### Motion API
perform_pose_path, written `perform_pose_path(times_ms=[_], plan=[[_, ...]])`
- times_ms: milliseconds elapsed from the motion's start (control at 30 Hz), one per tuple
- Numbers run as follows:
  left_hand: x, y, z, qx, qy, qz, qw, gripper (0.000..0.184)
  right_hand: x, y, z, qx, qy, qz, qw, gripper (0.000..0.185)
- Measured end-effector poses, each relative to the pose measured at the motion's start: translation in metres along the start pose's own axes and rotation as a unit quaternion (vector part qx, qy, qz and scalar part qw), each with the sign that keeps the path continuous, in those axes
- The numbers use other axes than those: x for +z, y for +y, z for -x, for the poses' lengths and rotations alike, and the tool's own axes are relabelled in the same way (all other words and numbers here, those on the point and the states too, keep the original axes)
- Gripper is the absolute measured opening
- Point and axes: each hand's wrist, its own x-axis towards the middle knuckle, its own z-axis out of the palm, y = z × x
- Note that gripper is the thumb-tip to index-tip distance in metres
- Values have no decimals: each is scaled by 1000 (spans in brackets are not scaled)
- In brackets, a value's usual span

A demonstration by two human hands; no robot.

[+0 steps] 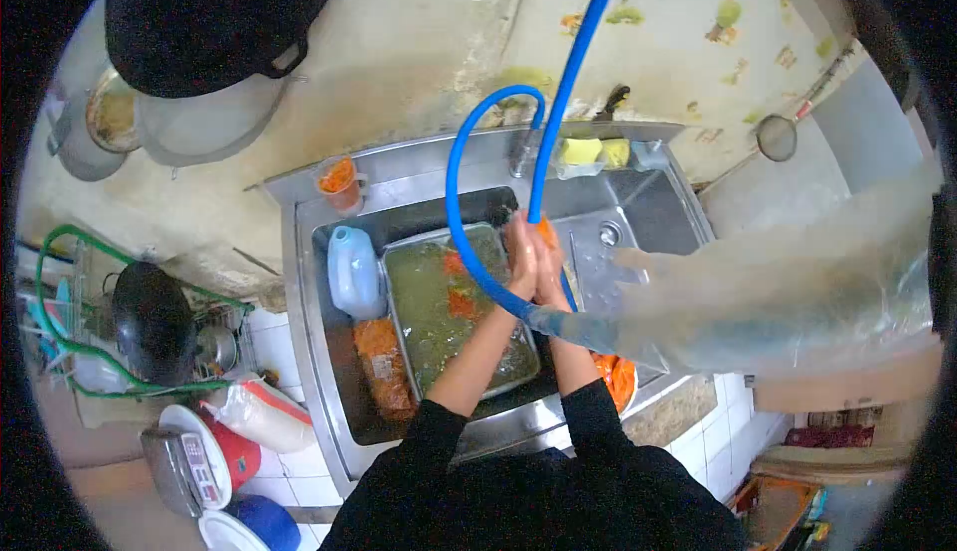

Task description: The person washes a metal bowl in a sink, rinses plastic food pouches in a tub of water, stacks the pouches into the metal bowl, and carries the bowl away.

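Note:
My left hand (pixel 521 252) and my right hand (pixel 548 264) are pressed together over the sink's middle divider, fingers closed and pointing toward the wall. Something orange shows at the fingertips; whether anything lies between the palms is hidden. The blue hose (pixel 570 83) hangs down to my fingertips, and its loop passes left of my hands. Under my left forearm, a rectangular metal tray (pixel 392 287) of cloudy greenish water with orange bits sits in the left basin. Beside that tray are a light-blue jug (pixel 354 272) and a bag of orange-brown stuff (pixel 383 372).
A plastic sleeve (pixel 788 297) stretches in from the right. Orange contents fill a cup (pixel 340 184) on the sink's back-left rim. Yellow sponges (pixel 581 152) rest at the back right. Black pans (pixel 214 13) hang upper left. A rack (pixel 150 387) and scale (pixel 194 466) are left.

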Motion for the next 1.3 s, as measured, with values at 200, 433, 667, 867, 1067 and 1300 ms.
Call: perform_pose_path(times_ms=[200, 433, 667, 867, 1067, 1300], plan=[[-5, 80, 69, 279, 30, -382, 881, 71, 9, 5, -8, -19, 6, 8, 1000, 23], [-45, 91, 52, 344, -94, -321, 877, 34, 7, 31, -21, 118, 70, -139, 981, 19], [-26, 62, 46, 160, -70, 19, 985, 18, 13, 17, 10, 88, 11, -80, 993, 25], [-6, 66, 85, 281, 20, -57, 958, 38, 18, 4, 13, 6, -21, 3, 1000, 27], [-3, 126, 91, 157, 86, 85, 980, 26, 29, -3, 2, -66, -52, 57, 995, 29], [-29, 80, 45, -1, 76, 325, 943, 23, 39, -27, 14, -180, -29, 165, 969, 37]])
